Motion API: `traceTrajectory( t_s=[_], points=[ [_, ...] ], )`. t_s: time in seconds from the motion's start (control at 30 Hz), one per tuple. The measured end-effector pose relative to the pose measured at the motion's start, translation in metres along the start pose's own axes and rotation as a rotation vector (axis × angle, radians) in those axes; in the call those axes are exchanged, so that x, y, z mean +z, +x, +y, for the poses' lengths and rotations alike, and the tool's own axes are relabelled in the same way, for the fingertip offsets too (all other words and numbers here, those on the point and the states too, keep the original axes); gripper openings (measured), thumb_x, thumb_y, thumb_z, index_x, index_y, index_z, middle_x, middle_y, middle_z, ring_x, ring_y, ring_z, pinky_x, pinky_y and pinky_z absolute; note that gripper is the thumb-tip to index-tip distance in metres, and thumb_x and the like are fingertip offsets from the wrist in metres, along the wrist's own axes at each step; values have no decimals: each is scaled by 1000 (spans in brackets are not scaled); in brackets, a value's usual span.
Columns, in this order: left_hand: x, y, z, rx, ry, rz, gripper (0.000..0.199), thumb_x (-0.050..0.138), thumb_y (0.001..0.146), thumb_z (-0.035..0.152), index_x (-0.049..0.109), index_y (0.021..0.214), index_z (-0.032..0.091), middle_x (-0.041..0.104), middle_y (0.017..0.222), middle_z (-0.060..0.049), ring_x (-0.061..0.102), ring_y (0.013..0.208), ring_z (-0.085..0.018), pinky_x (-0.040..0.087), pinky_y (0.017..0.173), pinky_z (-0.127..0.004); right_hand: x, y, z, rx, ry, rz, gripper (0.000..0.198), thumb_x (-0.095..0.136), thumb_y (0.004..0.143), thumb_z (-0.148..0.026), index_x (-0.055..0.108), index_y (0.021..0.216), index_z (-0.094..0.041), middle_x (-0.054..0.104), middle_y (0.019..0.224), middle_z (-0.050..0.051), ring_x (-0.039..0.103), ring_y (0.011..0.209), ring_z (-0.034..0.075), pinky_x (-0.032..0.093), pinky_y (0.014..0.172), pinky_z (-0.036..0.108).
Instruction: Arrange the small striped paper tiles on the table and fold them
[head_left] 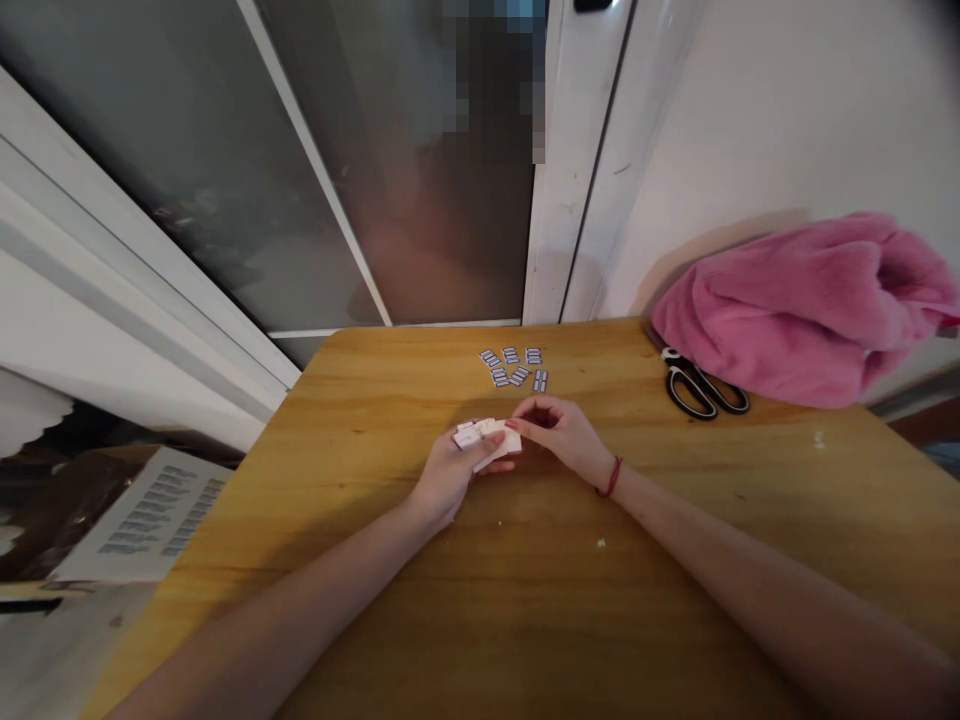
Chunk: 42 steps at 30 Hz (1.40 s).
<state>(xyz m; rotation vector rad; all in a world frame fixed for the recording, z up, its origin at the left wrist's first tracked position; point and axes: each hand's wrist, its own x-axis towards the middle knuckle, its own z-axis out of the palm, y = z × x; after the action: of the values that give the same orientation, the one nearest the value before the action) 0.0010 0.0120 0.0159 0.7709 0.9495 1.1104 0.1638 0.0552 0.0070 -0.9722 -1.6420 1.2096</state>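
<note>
My left hand (441,475) is closed around several small white paper pieces (468,434), its thumb pressed on top of them. From the right, my right hand (566,438) pinches at the upper right edge of the same pieces, thumb and forefinger together. A red cord bracelet (615,476) circles the right wrist. Just beyond my hands, several small blue-and-white printed cards (511,355) lie spread in two loose rows on the wooden table (480,600). The print on them is too small to read.
At the back right, black-handled scissors (696,392) lie partly under a pink plush cloth (787,310). Tiny white scraps (601,543) are on the table. A printed cardboard box (150,515) stands at the left, below the tabletop. A framed glass door (420,200) is behind the table.
</note>
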Motion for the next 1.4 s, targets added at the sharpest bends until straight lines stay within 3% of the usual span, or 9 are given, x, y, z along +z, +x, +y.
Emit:
traceTrajectory(
  t_s=[0.17,0.3,0.5,0.57,0.8,0.93,1.07,1.2,1.4],
  points=[
    [0,0,1,-7,-82,31,24,71,71,20,62,91,10,69,93,-10,67,86,-20,57,71,-27,-4,2,-2,48,50,195,24,63,73,-41,62,77,-18,59,60,-2,38,40,6,28,36,20],
    [-1,0,1,-5,-111,14,23,69,74,21,60,92,10,69,96,-12,66,93,-23,56,75,-30,-8,3,4,-22,-122,283,20,58,79,-38,64,84,-19,68,76,3,53,51,10,40,46,23],
    [-3,0,3,-11,-124,1,24,69,74,22,59,94,12,69,99,-13,65,96,-24,55,78,-33,-6,1,9,-138,-682,40,15,53,83,-22,66,91,-24,69,93,1,62,82,16,46,70,28],
    [-3,1,3,-9,-147,13,22,67,76,20,59,94,12,68,101,-12,64,97,-23,55,78,-31,-5,0,9,-171,-780,-12,18,50,85,-20,66,93,-24,66,100,1,61,90,16,46,72,27],
    [-7,6,4,8,-312,81,16,60,80,14,60,96,12,68,103,-9,62,101,-20,52,88,-29,-3,-2,11,-194,-953,-19,23,44,88,-23,65,98,-24,61,109,3,60,91,16,47,69,26],
    [-6,6,4,28,-274,64,19,61,79,14,59,97,12,66,107,-10,63,100,-21,52,87,-30,-2,-3,7,-193,-892,37,28,43,85,-16,59,107,-22,59,113,5,59,92,18,47,72,27],
    [-1,1,4,35,-105,13,20,66,76,20,54,90,13,68,99,-10,67,87,-22,56,69,-27,-2,-7,-4,-245,-678,37,29,41,86,-18,53,112,-20,60,107,8,58,88,17,45,73,27],
    [2,-3,3,-27,56,-99,26,69,72,27,49,83,15,69,78,-7,69,70,-23,55,58,-29,0,-9,-10,-240,-449,-102,19,51,84,-29,59,98,-19,61,80,2,52,64,12,42,59,23],
    [1,-3,1,-23,124,-106,29,69,71,33,48,83,16,67,72,-4,67,60,-18,54,56,-28,4,-7,-4,-167,-280,-50,20,54,82,-35,62,75,-17,57,66,0,50,60,11,39,54,22]
  ],
)
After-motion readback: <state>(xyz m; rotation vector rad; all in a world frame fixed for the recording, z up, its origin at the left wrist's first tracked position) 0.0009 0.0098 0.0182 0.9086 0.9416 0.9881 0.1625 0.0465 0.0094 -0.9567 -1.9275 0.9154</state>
